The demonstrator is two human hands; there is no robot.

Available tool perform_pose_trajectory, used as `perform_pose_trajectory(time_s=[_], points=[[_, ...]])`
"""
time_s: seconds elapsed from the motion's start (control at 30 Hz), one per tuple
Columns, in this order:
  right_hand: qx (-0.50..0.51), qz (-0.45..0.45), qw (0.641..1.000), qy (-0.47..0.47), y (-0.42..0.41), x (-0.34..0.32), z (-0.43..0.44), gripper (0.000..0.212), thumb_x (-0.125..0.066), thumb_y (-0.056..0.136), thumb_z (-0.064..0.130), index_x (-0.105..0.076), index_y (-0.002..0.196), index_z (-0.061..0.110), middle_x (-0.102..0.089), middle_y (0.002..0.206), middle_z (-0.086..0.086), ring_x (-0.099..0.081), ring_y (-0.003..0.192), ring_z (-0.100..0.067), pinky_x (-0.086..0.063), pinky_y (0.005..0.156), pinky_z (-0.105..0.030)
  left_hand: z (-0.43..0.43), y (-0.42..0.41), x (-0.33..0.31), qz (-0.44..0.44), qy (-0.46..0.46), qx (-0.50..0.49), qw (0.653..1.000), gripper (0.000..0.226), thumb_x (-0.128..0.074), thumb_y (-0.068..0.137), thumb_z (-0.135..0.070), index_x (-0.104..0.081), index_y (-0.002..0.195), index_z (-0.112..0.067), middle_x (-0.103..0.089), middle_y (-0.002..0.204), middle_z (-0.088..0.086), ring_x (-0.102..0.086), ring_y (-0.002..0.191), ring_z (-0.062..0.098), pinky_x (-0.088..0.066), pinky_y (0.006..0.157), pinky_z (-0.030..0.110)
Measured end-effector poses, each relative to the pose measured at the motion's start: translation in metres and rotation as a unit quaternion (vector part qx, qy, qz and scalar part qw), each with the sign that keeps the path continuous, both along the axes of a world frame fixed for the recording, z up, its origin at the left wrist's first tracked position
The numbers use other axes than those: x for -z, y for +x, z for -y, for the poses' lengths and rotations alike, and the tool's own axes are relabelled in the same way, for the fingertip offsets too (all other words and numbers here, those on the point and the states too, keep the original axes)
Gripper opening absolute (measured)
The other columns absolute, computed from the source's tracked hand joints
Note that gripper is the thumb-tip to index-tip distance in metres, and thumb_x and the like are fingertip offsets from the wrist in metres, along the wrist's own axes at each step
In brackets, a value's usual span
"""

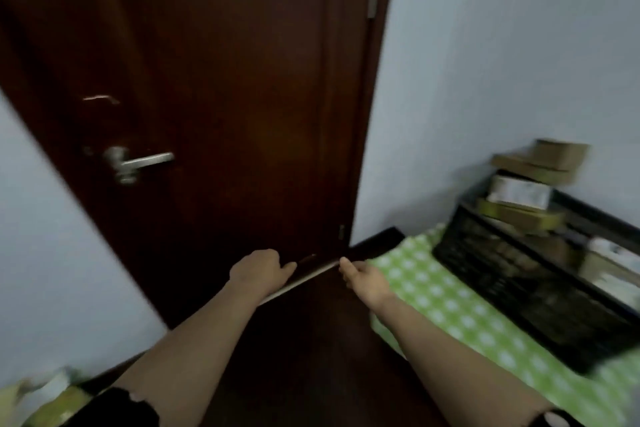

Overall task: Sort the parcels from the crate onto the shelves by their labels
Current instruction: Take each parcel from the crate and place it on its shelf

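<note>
The view is motion-blurred. A black mesh crate (519,274) stands at the right on a green-and-white checked cloth (436,302). Several parcels (519,192) lie in it, brown cardboard boxes and white-labelled packets, some stacked above its far rim. Both my arms reach forward in the middle of the view, left of the crate. My left hand (263,270) shows its back with the fingers loosely bent and holds nothing I can see. My right hand (363,279) is relaxed with fingers pointing forward, empty, near the cloth's far left corner. No shelves are in view.
A dark brown door (225,80) with a metal lever handle (138,161) fills the middle, pale walls on both sides. A pale strip (301,282) runs along the door's foot between my hands. Yellowish packets (52,399) lie at the bottom left.
</note>
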State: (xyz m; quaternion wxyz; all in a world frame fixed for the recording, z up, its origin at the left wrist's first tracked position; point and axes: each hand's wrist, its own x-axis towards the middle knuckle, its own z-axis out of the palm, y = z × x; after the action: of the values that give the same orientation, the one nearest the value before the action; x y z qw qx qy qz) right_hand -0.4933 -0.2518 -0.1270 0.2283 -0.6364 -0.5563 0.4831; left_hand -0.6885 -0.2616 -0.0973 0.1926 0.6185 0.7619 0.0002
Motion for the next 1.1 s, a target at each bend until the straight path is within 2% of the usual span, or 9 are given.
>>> perform_pose_trajectory(time_s=[0.13, 0.27, 0.37, 0.53, 0.63, 0.73, 0.8, 0.87, 1.1], points=[[0.121, -0.008, 0.992, -0.016, 0.162, 0.005, 0.012, 0.050, -0.046, 0.096, 0.043, -0.062, 0.117, 0.000, -0.064, 0.114, -0.015, -0.059, 0.110, -0.029, -0.042, 0.101, -0.038, -0.030, 0.160, 0.006, 0.005, -0.004, 0.111, 0.994, 0.054, -0.042, 0.091, -0.058, -0.057, 0.122, -0.017, -0.059, 0.118, 0.002, -0.059, 0.105, 0.021, -0.050, 0.086, 0.033], [0.228, -0.024, 0.973, -0.014, 0.299, 0.005, 0.028, 0.052, -0.044, 0.097, 0.043, -0.062, 0.109, -0.005, -0.058, 0.093, -0.013, -0.058, 0.088, -0.026, -0.042, 0.075, -0.031, -0.045, 0.288, 0.009, -0.021, -0.002, 0.210, 0.977, 0.058, -0.041, 0.092, -0.059, -0.053, 0.129, -0.015, -0.054, 0.131, 0.006, -0.053, 0.117, 0.025, -0.047, 0.092, 0.035], [0.282, -0.047, 0.958, -0.010, 0.365, 0.006, 0.032, 0.038, -0.045, 0.097, 0.044, -0.059, 0.093, 0.008, -0.058, 0.091, -0.010, -0.057, 0.082, -0.022, -0.043, 0.077, -0.037, -0.061, 0.352, 0.011, -0.035, 0.002, 0.253, 0.967, 0.061, -0.039, 0.092, -0.059, -0.050, 0.133, -0.014, -0.054, 0.132, 0.007, -0.052, 0.118, 0.025, -0.047, 0.091, 0.035], [0.334, -0.072, 0.940, 0.000, 0.426, 0.006, 0.014, 0.041, -0.046, 0.097, 0.041, -0.063, 0.099, 0.004, -0.065, 0.092, -0.010, -0.063, 0.090, -0.027, -0.049, 0.088, -0.042, -0.104, 0.425, 0.019, -0.035, 0.011, 0.280, 0.959, 0.053, -0.042, 0.092, -0.057, -0.055, 0.122, -0.016, -0.060, 0.120, 0.005, -0.057, 0.107, 0.024, -0.049, 0.079, 0.032], [0.345, -0.073, 0.936, 0.005, 0.454, 0.011, -0.006, 0.042, -0.046, 0.097, 0.039, -0.064, 0.095, 0.001, -0.062, 0.082, -0.009, -0.060, 0.079, -0.025, -0.050, 0.083, -0.043, -0.136, 0.461, 0.027, -0.018, 0.011, 0.297, 0.955, 0.049, -0.044, 0.091, -0.056, -0.056, 0.115, -0.014, -0.061, 0.114, 0.007, -0.059, 0.101, 0.025, -0.052, 0.082, 0.037], [0.361, -0.066, 0.930, 0.008, 0.481, 0.011, -0.039, 0.034, -0.047, 0.097, 0.037, -0.063, 0.097, 0.007, -0.063, 0.087, -0.010, -0.061, 0.077, -0.023, -0.052, 0.078, -0.039, -0.181, 0.495, 0.033, -0.005, 0.031, 0.315, 0.948, 0.045, -0.046, 0.092, -0.051, -0.054, 0.117, -0.014, -0.061, 0.112, 0.007, -0.059, 0.099, 0.025, -0.052, 0.080, 0.037], [0.373, -0.068, 0.925, 0.011, 0.498, 0.010, -0.069, 0.033, -0.047, 0.098, 0.034, -0.063, 0.104, 0.006, -0.062, 0.092, -0.009, -0.060, 0.076, -0.018, -0.048, 0.071, -0.030, -0.218, 0.515, 0.034, 0.033, 0.060, 0.305, 0.950, 0.040, -0.049, 0.091, -0.048, -0.054, 0.114, -0.016, -0.061, 0.109, 0.007, -0.059, 0.096, 0.025, -0.050, 0.075, 0.033], [0.378, -0.064, 0.924, 0.013, 0.511, 0.005, -0.103, 0.033, -0.045, 0.099, 0.033, -0.063, 0.104, 0.006, -0.061, 0.093, -0.009, -0.060, 0.077, -0.018, -0.047, 0.072, -0.032, -0.256, 0.534, 0.032, 0.082, 0.076, 0.278, 0.954, 0.041, -0.051, 0.090, -0.047, -0.053, 0.117, -0.017, -0.061, 0.112, 0.008, -0.059, 0.100, 0.027, -0.048, 0.075, 0.032], [0.379, -0.086, 0.920, 0.044, 0.530, -0.021, -0.215, 0.024, -0.045, 0.099, 0.034, -0.061, 0.095, 0.016, -0.064, 0.090, -0.003, -0.064, 0.089, -0.020, -0.053, 0.085, -0.037, -0.377, 0.595, 0.006, 0.254, 0.096, 0.163, 0.949, 0.073, -0.072, 0.074, -0.049, -0.042, 0.130, -0.012, -0.054, 0.126, 0.010, -0.055, 0.111, 0.028, -0.049, 0.088, 0.041]])
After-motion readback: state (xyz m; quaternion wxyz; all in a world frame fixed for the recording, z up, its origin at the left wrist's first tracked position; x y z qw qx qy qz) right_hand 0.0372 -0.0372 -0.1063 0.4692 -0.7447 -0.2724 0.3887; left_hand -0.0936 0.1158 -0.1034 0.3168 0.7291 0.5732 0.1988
